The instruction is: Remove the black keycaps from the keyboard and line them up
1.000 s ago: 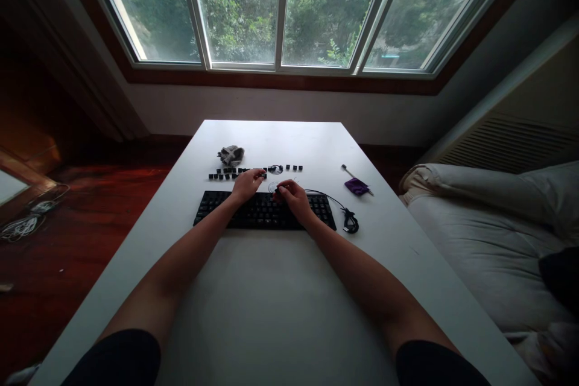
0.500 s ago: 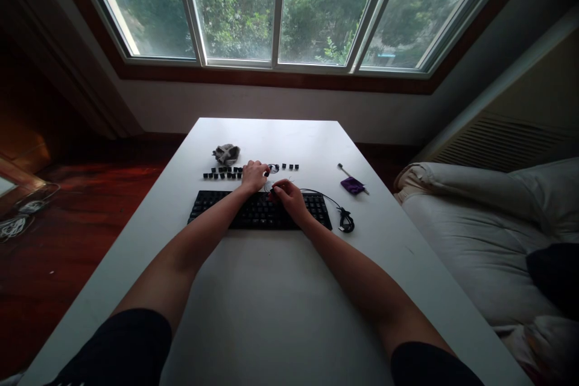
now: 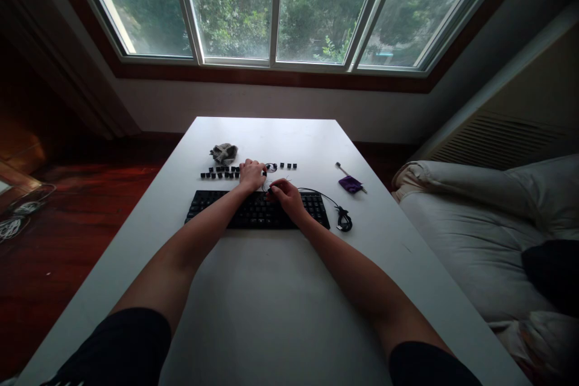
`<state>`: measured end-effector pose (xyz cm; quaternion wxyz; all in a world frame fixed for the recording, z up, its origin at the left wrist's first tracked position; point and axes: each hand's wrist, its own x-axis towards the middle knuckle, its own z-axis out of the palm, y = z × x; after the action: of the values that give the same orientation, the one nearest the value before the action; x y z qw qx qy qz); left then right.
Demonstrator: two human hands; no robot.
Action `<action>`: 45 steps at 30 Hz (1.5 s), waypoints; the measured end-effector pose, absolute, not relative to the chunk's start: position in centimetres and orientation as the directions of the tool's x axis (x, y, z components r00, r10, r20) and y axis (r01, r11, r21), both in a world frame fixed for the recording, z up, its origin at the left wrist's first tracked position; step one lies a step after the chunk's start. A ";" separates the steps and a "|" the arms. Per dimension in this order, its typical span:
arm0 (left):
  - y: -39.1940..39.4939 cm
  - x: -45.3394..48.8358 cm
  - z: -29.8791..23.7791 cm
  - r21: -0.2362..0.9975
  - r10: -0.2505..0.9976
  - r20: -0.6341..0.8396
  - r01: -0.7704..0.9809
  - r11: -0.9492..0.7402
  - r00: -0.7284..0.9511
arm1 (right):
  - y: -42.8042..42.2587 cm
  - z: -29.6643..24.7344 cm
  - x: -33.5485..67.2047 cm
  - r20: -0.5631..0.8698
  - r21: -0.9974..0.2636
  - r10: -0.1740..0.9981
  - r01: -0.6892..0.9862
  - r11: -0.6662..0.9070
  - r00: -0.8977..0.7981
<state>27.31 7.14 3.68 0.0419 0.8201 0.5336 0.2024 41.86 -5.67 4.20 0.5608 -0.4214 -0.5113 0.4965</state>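
A black keyboard (image 3: pixel 203 202) lies across the white table below both forearms. Beyond its back edge is my left hand (image 3: pixel 252 175), fingers bent down among loose black keycaps (image 3: pixel 220 175); a dark bit shows at its fingertips, too small to name. My right hand (image 3: pixel 286 195) is over the keyboard's upper middle, thumb and fingers pinched on something small and dark. Thin pale wires show around these fingertips, but I cannot tell what they belong to. Just past my left fingers lies a small dark item with a thin loop (image 3: pixel 272 167).
Three keycaps (image 3: pixel 288 166) sit in a row at the back. A crumpled grey cloth (image 3: pixel 223 153) lies back left. On the right are a small brush (image 3: pixel 340 166), a purple cloth (image 3: pixel 350 184) and the bundled keyboard cable (image 3: pixel 344 219). A sofa (image 3: pixel 452 235) stands beside the table (image 3: pixel 271 301).
The view has shifted very slightly. My hands stay in nearly the same places, and the right fingertips have turned a little over the keyboard.
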 end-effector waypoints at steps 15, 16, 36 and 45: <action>5.8 26.3 4.8 0.325 0.898 0.292 0.849 -0.417 0.329 | -5.2 4.0 41.9 0.167 -0.977 0.986 -0.134 0.165 0.001; 5.4 26.0 4.9 0.330 0.897 0.292 0.845 -0.421 0.332 | -5.0 4.0 42.0 0.175 -0.975 0.985 -0.139 0.174 0.006; 0.6 21.5 8.5 0.421 0.584 0.091 0.500 -0.757 0.807 | -2.8 5.1 42.8 0.038 -0.964 0.998 0.263 0.021 0.059; 0.8 21.5 8.1 0.424 0.589 0.093 0.503 -0.753 0.803 | -3.7 5.9 41.9 0.171 -0.905 0.982 0.407 0.124 0.080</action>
<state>21.52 0.80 8.07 0.1932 0.9296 0.2937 0.1110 41.93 -3.75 5.88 0.4514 -0.5801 -0.5987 0.3184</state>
